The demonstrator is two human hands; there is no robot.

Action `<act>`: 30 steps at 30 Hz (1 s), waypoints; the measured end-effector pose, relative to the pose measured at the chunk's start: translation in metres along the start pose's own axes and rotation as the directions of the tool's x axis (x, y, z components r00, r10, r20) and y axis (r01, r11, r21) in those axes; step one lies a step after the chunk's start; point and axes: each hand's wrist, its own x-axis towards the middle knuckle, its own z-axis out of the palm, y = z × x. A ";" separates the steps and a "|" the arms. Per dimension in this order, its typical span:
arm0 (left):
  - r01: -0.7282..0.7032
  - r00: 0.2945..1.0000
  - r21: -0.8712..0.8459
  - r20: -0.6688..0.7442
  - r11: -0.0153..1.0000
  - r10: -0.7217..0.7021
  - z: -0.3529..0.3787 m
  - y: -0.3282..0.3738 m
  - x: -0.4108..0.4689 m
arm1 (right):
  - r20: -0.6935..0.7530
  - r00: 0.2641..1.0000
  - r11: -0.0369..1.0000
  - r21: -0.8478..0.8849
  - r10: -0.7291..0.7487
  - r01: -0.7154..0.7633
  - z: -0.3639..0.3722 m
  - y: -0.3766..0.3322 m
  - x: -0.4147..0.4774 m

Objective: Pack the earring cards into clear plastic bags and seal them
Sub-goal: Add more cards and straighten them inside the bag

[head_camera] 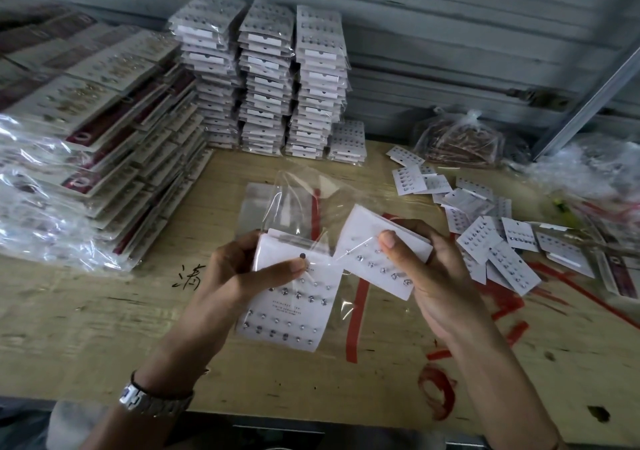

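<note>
Centre of view, held above pale wooden tabletop [104,328]: white rectangular earring card with rows of silver studs [294,314], apparently sleeved in crinkled clear plastic bag [304,200], open bag mouth sticking up toward 12 o'clock. Pinched near card's top edge by left hand [239,273], thumb pressed on front, fingers curled behind. Silver metal link wristwatch [152,399] on left wrist.

Just at 3 o'clock of that card, touching bag edge: small stack of white stud cards [374,259], tilted, gripped by right hand [440,276], thumb flat on top card, fingers wrapped underneath.

Flat on tabletop behind hands, 12 o'clock: what looks like flat clear bags with red strip [277,207].

At 3 o'clock: loose scatter of bare white stud cards [495,241], overlapping. Far 12 o'clock, against grey slatted wall [450,33]: three tall stacks plus one short stack of bagged white cards [266,78]. At 9 to 10 o'clock: leaning piles of bagged cream-and-maroon cards [104,110]. At 1 o'clock: knotted clear sack of reddish-brown items [460,141], contents unclear.

Red painted marks [356,311] and black handwritten character [188,276] on tabletop.
</note>
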 end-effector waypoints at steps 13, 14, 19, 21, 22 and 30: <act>-0.019 0.999 0.044 -0.031 0.999 0.020 -0.002 0.002 0.001 | -0.054 0.999 0.996 0.085 0.008 -0.003 0.003 0.003 -0.005; -0.033 0.999 0.045 -0.031 0.998 0.034 -0.001 0.003 0.001 | -0.064 0.998 0.996 0.084 -0.012 0.017 0.003 0.003 -0.006; -0.083 0.996 0.089 -0.018 0.993 0.085 -0.002 0.006 0.000 | -0.128 0.989 0.995 0.046 -0.080 0.086 0.005 0.005 -0.009; -0.082 0.996 0.110 -0.016 0.991 0.085 -0.002 0.005 0.001 | -0.136 0.988 0.997 0.020 -0.077 0.081 0.006 0.005 -0.009; -0.083 0.996 0.112 -0.009 0.990 0.085 -0.002 0.004 0.000 | -0.133 0.989 0.998 0.017 -0.065 0.068 0.006 0.005 -0.008; -0.079 0.996 0.104 0.036 0.991 0.076 -0.003 0.001 -0.002 | -0.104 0.994 0.998 -0.057 -0.038 0.032 0.010 0.007 -0.014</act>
